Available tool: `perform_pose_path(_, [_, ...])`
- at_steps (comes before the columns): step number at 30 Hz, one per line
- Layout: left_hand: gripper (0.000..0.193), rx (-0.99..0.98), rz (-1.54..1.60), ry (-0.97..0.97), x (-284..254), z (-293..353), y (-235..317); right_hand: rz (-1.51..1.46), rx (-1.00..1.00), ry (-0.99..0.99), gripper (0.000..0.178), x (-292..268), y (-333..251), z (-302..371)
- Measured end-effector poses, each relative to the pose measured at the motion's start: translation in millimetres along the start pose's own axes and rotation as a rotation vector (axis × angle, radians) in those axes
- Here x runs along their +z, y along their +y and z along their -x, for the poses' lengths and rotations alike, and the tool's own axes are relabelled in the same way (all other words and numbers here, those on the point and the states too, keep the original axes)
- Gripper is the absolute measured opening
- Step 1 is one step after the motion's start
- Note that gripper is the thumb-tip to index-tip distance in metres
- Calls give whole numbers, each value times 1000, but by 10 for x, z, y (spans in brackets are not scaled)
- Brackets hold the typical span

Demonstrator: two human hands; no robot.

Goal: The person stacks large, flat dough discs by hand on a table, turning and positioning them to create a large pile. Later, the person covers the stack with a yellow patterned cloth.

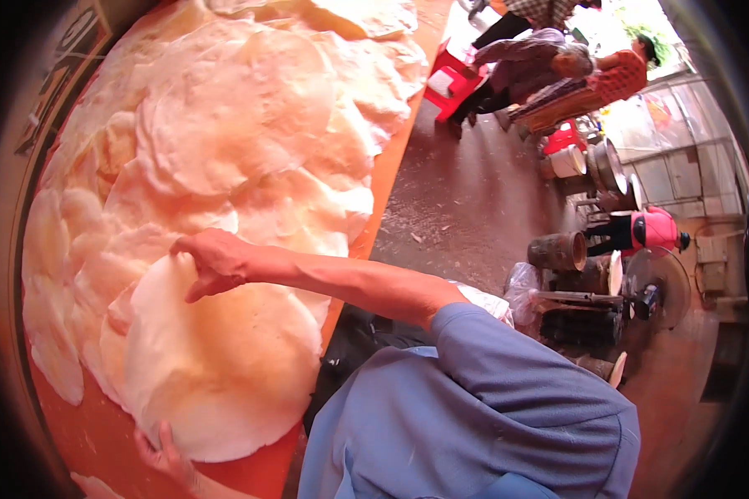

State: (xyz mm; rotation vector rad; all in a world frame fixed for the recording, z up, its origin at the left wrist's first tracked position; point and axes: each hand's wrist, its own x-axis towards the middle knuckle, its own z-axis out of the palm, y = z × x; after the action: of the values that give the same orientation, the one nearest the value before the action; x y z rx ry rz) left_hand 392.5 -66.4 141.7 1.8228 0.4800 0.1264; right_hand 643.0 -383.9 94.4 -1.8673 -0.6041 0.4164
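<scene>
A large, thin, round flatbread (pixel 225 358), pale and slightly wavy, is held up at the near end of a broad heap. My right hand (pixel 216 262) pinches its far edge, thumb against the upper face and fingers curled at the rim. At the near left edge my left hand (pixel 168 456) has its thumb and fingers around the rim. Behind and beside it, many similar flatbreads (pixel 237 108) lie overlapping in a heap. The underside of the held one is hidden.
The heap rests on an orange-red table (pixel 83 424), whose edge runs along the right. Beyond lies a wet-looking floor (pixel 466 191). Several people stand or bend at the back right, near a red stool (pixel 451 83). Buckets (pixel 558 251) and a standing fan (pixel 657 291) are at the right.
</scene>
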Motion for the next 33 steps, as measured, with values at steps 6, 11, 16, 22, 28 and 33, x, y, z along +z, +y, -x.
perform_pose_path(6, [27, 137, -178, 28, 145, -361, 457, 194, -396, 285, 39, -493, -101, -115])
perform_pose_path(11, [37, 203, -484, 76, 302, -1079, 775, 189, -405, 201, 19, -1049, -97, -357])
perform_pose_path(16, [49, 589, -492, 321, 588, -1320, 1030, -363, -138, 61, 18, -1866, -223, -838])
perform_pose_path(22, [45, 10, -678, 107, 1173, -791, 342, 318, -7, 438, 42, -3579, 273, -503])
perform_pose_path(28, [81, 239, -1006, 1, 1757, 108, -191, 301, -115, 192, 41, -2005, 314, -523])
perform_pose_path(33, [90, 251, -954, 134, 2058, -20, -245, 258, 34, 53, 57, -133, 457, -386])
